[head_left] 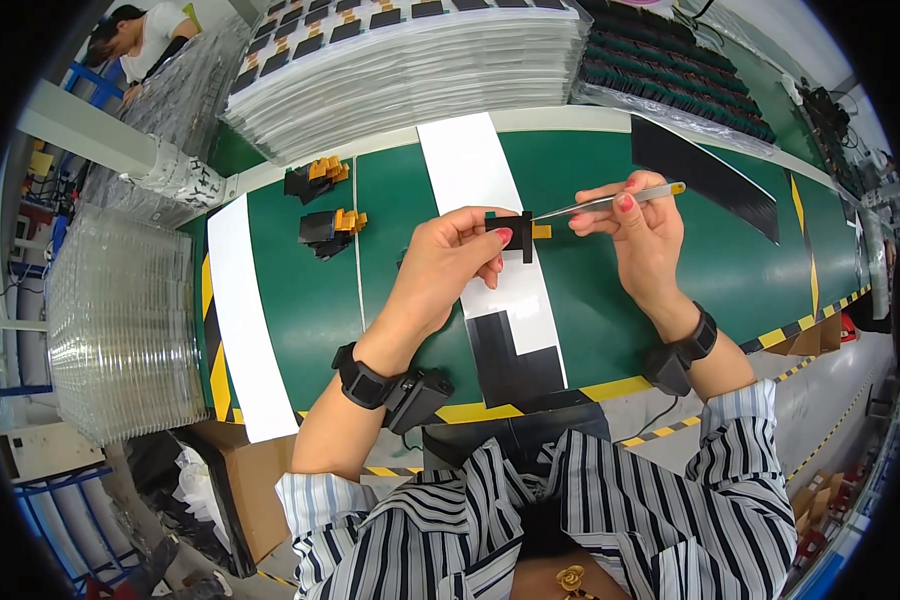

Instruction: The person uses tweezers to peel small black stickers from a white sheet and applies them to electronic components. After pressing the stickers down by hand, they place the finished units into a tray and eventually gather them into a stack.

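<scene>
Between the thumb and fingers of my left hand (438, 262) is a small flat black screen module (527, 242) with a short orange ribbon tail (543, 231) pointing right. My right hand (652, 238) grips metal tweezers (602, 204) like a pen, and their fine tip reaches the module's upper right edge. Whether the tip touches it or pinches anything, I cannot tell. Both hands are raised over a white strip (470, 155) on the green bench mat (610, 290). Left of them lie two small piles of similar black modules with orange tails, a nearer pile (320, 232) and a farther one (303, 183).
Tall stacked trays (410, 95) of modules stand behind the bench. Darker trays (670, 85) are at far right, clear trays (115, 320) at left. A black sheet (705, 178) and another white strip (242, 320) lie on the mat. Far left, another person (160, 40) bends over.
</scene>
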A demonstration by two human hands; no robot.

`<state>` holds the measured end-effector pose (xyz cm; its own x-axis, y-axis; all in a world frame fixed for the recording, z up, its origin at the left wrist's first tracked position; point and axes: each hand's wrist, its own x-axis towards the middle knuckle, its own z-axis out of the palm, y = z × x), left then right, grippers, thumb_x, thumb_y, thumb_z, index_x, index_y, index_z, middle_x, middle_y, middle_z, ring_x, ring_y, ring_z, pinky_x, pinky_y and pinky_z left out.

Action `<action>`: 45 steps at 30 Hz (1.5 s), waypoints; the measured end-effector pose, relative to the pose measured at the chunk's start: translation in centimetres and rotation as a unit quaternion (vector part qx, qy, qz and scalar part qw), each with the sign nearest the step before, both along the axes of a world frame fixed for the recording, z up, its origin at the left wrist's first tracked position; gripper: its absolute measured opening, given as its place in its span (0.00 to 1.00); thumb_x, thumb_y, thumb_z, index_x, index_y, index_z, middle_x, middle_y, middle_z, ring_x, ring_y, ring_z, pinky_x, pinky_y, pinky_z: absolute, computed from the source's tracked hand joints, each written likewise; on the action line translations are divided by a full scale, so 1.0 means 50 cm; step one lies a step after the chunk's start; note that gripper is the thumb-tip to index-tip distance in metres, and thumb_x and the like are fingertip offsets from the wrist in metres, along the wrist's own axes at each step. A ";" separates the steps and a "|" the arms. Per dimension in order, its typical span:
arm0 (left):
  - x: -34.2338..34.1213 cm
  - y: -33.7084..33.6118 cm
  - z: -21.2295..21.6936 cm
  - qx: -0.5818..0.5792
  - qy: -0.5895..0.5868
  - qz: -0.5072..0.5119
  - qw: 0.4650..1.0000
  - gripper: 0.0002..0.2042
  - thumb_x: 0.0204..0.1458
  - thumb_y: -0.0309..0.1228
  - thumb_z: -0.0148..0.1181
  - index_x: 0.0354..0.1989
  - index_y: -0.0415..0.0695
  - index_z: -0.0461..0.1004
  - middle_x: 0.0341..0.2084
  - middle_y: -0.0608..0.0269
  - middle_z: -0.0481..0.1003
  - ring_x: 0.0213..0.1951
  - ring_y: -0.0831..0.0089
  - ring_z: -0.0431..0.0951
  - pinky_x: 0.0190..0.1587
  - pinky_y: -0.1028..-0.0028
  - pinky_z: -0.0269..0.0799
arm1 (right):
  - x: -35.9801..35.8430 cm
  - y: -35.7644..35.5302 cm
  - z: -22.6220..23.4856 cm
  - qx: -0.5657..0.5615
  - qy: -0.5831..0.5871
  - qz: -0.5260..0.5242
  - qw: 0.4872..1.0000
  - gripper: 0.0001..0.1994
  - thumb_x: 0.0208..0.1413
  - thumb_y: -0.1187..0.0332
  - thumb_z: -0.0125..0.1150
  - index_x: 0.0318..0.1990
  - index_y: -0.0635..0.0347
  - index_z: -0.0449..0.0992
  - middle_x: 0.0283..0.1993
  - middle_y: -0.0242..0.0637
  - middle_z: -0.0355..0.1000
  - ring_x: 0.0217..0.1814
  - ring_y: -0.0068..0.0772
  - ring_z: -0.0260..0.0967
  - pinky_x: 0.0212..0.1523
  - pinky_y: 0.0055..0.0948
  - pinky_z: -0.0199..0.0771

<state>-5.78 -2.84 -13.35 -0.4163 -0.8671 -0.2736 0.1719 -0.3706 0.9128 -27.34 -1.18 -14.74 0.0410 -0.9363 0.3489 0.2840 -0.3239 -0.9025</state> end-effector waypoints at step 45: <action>-0.043 0.023 -0.019 0.053 0.029 0.027 0.998 0.06 0.50 0.21 0.53 0.31 0.35 0.62 0.27 0.54 0.73 0.27 0.70 0.78 0.32 0.76 0.78 | 0.054 0.038 0.062 0.121 0.255 -0.006 0.959 0.05 0.52 0.73 0.57 0.33 0.67 0.73 0.27 0.24 0.68 0.25 0.09 0.55 0.25 0.13 0.54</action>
<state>-7.92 -1.70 -14.31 -0.3871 -0.8564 -0.3416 0.2466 -0.4531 0.8566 -24.64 0.71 -11.62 0.1373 -0.9888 0.0580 -0.2164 -0.0871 -0.9724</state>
